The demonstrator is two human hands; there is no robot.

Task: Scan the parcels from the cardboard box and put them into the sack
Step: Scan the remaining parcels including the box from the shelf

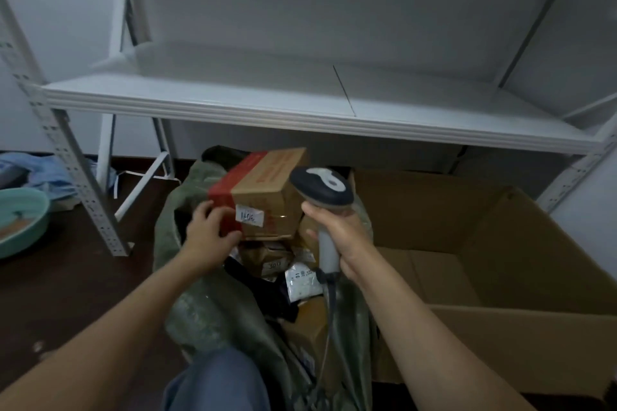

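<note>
Gripping the parcel at its near corner, left hand curls over the sack mouth. Right hand wraps fingers round the scanner; cardboard box gapes at three o'clock.

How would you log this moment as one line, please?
left hand: holds red-taped parcel at mouth of sack | right hand: grips scanner | cardboard box: no parcels visible inside

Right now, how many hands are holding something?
2: the left hand holds the red-taped parcel over the sack; the right hand grips the scanner beside it.
</note>
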